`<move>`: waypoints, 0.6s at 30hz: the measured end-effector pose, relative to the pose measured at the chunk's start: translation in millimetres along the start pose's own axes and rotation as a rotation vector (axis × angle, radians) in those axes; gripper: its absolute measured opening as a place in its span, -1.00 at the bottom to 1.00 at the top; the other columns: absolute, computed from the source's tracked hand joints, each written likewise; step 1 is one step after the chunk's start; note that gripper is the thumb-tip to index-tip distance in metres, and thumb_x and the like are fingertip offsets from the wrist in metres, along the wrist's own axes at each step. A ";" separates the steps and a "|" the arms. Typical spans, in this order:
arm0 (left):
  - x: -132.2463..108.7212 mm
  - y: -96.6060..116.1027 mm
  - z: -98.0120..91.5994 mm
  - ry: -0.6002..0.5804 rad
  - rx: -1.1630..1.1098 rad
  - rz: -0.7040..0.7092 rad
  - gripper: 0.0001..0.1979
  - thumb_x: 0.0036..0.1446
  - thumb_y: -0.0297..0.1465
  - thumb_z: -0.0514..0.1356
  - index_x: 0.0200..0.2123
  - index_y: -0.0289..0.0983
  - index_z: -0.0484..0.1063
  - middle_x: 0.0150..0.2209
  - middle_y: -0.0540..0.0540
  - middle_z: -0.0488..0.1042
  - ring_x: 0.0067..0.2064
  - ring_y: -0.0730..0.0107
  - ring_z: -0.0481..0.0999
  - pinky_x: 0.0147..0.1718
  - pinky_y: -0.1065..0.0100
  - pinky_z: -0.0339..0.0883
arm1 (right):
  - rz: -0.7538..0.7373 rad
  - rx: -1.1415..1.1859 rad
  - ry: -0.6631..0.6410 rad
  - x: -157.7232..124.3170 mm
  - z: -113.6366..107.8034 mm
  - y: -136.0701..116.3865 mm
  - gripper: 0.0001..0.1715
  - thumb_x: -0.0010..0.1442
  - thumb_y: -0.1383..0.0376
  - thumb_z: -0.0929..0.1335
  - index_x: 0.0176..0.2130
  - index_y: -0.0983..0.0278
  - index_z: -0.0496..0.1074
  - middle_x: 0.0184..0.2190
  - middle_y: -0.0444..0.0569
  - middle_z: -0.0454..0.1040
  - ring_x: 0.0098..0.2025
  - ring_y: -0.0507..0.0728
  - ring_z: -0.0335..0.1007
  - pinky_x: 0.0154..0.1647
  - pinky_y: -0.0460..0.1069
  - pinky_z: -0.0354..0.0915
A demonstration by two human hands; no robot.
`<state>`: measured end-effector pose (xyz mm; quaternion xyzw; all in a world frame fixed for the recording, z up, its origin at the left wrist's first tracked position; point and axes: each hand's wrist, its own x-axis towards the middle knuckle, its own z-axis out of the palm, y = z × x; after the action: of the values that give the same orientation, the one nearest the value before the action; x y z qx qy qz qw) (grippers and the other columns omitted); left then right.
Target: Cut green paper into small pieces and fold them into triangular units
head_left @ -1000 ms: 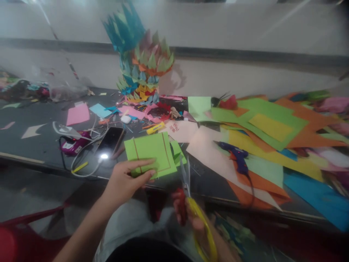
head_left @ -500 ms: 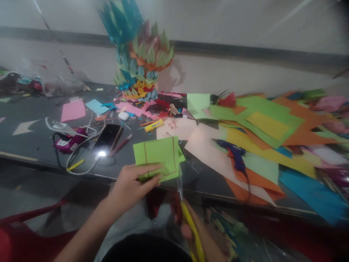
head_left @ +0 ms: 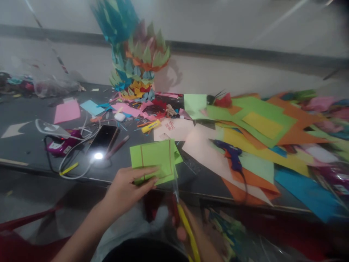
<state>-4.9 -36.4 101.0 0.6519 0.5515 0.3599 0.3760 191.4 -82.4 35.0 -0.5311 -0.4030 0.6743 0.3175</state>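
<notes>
Firstly, green paper [head_left: 154, 154], ruled with brown lines, in at least two layers: at the near edge of the tabletop [head_left: 203, 187], whether resting on it or lifted just clear cannot be told. Left hand [head_left: 133, 183]: pinching the paper by its lower left part, fingers on top; the thumb lies along the lower edge. Scissors [head_left: 187, 229], yellow and red handles: in the right hand [head_left: 181, 233], fingers wrapped round the grips, blades against the sheet's lower right edge; how far they bite is blurred.

Handling notes: paper probably light, fairly stiff, easily creased, its layers apt to slip; best taken flat near the left edge, clear of the blades. Scissors likely rigid, firmest at the grips.

Adjacent: glue gun [head_left: 231, 151], to the right; phone [head_left: 105, 138], to the left.
</notes>
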 end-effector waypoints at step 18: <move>-1.3 -5.9 4.0 -0.009 -0.253 -0.209 -0.69 -0.04 -0.33 0.26 -0.19 -0.30 0.53 -0.31 -0.13 0.58 -0.48 0.33 0.58 -0.59 0.51 0.48 | 0.185 0.096 0.005 15.4 2.8 23.9 -0.39 -0.03 -0.23 0.23 -0.49 0.25 0.38 -0.75 -0.16 0.23 -0.70 0.04 0.27 -0.72 -0.13 0.08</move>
<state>-4.1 -37.4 93.9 0.5401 0.5649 0.3826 0.4927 185.1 -81.1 7.1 -0.5520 -0.3187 0.7179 0.2799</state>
